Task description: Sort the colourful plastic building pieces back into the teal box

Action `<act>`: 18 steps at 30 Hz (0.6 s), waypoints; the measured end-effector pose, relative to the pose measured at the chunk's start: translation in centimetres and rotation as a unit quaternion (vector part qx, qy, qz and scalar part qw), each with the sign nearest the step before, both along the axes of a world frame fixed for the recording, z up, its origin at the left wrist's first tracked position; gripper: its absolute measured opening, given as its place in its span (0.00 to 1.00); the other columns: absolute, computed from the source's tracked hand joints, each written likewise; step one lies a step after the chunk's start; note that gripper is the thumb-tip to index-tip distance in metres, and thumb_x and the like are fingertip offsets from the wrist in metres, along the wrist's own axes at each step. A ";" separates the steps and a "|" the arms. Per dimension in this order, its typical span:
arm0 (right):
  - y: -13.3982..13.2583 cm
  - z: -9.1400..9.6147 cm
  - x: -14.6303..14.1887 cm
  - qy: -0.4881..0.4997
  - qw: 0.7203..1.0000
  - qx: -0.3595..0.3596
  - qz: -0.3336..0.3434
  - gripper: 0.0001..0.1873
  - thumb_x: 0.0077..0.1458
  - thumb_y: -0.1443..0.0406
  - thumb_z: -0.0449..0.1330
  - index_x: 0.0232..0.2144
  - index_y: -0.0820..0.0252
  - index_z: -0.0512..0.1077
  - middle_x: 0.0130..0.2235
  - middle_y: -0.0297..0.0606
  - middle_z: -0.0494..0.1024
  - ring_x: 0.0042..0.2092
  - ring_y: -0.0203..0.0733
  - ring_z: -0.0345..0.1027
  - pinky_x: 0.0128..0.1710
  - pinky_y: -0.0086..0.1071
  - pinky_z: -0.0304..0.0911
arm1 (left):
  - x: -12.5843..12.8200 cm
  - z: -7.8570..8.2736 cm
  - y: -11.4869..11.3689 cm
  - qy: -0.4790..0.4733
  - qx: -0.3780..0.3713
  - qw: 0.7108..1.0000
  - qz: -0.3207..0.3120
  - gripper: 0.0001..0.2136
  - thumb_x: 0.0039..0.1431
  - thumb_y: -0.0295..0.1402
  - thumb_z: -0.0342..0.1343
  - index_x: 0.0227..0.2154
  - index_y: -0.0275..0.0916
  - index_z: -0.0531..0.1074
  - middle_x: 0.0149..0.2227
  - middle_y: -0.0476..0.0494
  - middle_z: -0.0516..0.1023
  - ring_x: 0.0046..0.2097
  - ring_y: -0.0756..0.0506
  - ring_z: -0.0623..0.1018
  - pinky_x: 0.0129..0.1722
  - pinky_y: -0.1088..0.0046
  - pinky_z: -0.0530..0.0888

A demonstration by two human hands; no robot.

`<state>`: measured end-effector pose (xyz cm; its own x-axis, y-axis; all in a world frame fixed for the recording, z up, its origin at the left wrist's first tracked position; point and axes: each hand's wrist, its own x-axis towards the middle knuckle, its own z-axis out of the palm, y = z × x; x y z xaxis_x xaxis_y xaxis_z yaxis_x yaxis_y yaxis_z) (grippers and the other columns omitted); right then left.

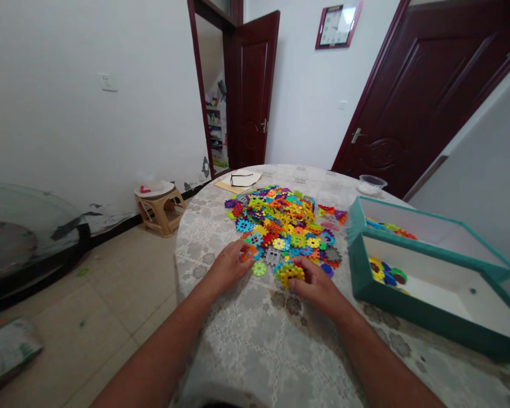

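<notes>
A heap of colourful plastic interlocking building pieces (280, 215) lies on the round table, square and gear-shaped. My left hand (229, 265) is at the near left side of the heap, its fingers closed on an orange piece (249, 253). In my right hand (317, 283) is a yellow square piece (292, 276), gripped between thumb and fingers, with green bits showing at its left. Between the hands, a light green round piece (259, 268) and a grey square piece (273, 256) lie on the cloth. A purple round piece (327, 270) sits beside my right hand.
A green box (408, 300) with a white inside stands on the right, holding round pieces; its second part behind holds more. Glasses (242, 180) rest on papers at the back. A clear plastic bowl (372, 183) is at the far right edge. A stool (161, 209) stands left.
</notes>
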<state>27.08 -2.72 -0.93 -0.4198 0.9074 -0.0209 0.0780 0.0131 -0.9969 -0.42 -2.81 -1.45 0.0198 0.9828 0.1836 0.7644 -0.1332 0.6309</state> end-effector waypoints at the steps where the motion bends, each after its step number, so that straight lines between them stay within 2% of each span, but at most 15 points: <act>1: 0.0 -0.1 0.1 0.006 1.000 0.004 0.003 0.23 0.47 0.60 0.70 0.47 0.55 0.73 0.37 0.33 0.77 0.37 0.41 0.70 0.36 0.32 0.63 | 0.3 0.4 -0.2 -0.053 -0.022 0.998 -0.021 0.15 0.63 0.39 0.61 0.51 0.40 0.75 0.44 0.42 0.81 0.44 0.42 0.79 0.46 0.64 0.75; 5: -0.2 -0.2 -0.1 0.027 0.998 0.044 0.025 0.20 0.52 0.62 0.69 0.48 0.55 0.74 0.42 0.35 0.79 0.43 0.44 0.73 0.43 0.33 0.67 | 2.2 2.0 -0.9 -0.199 -0.097 0.964 -0.149 0.17 0.63 0.47 0.62 0.45 0.39 0.77 0.43 0.45 0.81 0.41 0.45 0.78 0.41 0.70 0.74; 7: -0.1 -0.3 -0.3 0.028 0.997 0.075 0.002 0.19 0.54 0.63 0.67 0.50 0.56 0.74 0.43 0.35 0.79 0.43 0.43 0.73 0.44 0.33 0.67 | 3.3 2.5 -0.6 -0.246 -0.131 0.940 -0.196 0.17 0.63 0.47 0.62 0.45 0.39 0.77 0.42 0.45 0.80 0.41 0.45 0.78 0.38 0.72 0.75; 10: 0.4 -0.5 -0.4 0.024 0.990 0.129 -0.058 0.22 0.55 0.65 0.66 0.54 0.55 0.74 0.48 0.37 0.79 0.47 0.44 0.74 0.48 0.36 0.68 | 4.4 2.9 0.5 -0.291 -0.141 0.915 -0.243 0.19 0.65 0.49 0.60 0.49 0.39 0.77 0.45 0.44 0.80 0.43 0.43 0.79 0.37 0.71 0.77; 13: 1.1 -0.7 -0.1 0.017 0.983 0.164 -0.085 0.24 0.55 0.67 0.65 0.55 0.54 0.75 0.53 0.39 0.78 0.52 0.47 0.74 0.54 0.39 0.68 | 5.2 3.2 1.8 -0.259 -0.130 0.914 -0.284 0.19 0.68 0.50 0.56 0.47 0.40 0.79 0.44 0.44 0.81 0.44 0.42 0.79 0.41 0.69 0.79; 15: 1.3 -0.9 0.0 0.012 0.983 0.161 -0.090 0.24 0.55 0.67 0.65 0.55 0.54 0.74 0.51 0.39 0.80 0.50 0.47 0.75 0.52 0.39 0.70 | 5.5 3.1 2.4 -0.222 -0.120 0.920 -0.299 0.19 0.70 0.50 0.53 0.46 0.41 0.79 0.44 0.44 0.81 0.44 0.42 0.80 0.41 0.69 0.79; 18: 1.3 -0.6 0.2 -0.001 0.983 0.157 -0.092 0.22 0.56 0.67 0.65 0.54 0.54 0.74 0.47 0.37 0.81 0.45 0.45 0.76 0.47 0.37 0.71 | 5.5 2.5 2.9 -0.184 -0.055 0.946 -0.261 0.21 0.73 0.49 0.48 0.51 0.42 0.77 0.42 0.44 0.82 0.38 0.44 0.81 0.38 0.69 0.78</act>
<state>27.24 -1.41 -1.53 -0.2473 0.9303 0.2710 0.1107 0.3050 -0.9459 5.06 0.13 1.07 0.4631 0.8699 0.1696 0.3387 -0.3505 0.8732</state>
